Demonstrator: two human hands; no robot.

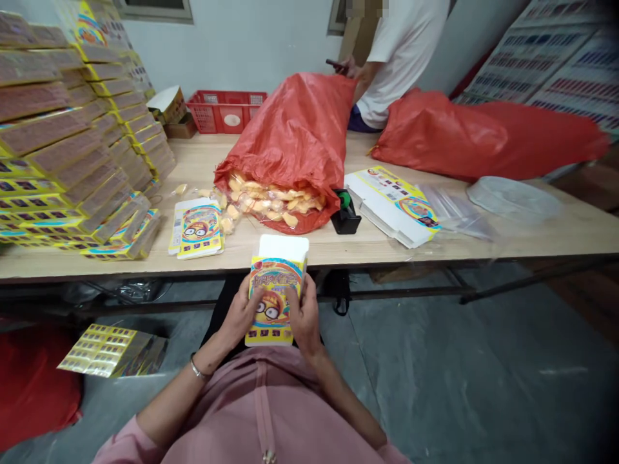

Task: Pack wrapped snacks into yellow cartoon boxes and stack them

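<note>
Pink top (217,419); both hands (240,314) clasping carton (275,274); wooden table (198,161) ahead, grey floor (435,374) below, pale wall (290,45) behind.

Near seven o'clock, the left hand (240,314) and right hand (304,316) partly hid a box (273,310); at eight, the edge cropped a red bag (35,390).

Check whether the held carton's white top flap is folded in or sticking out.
Sticking out: the white flap extends beyond the printed front of the carton, held between the left hand and right hand.
</note>
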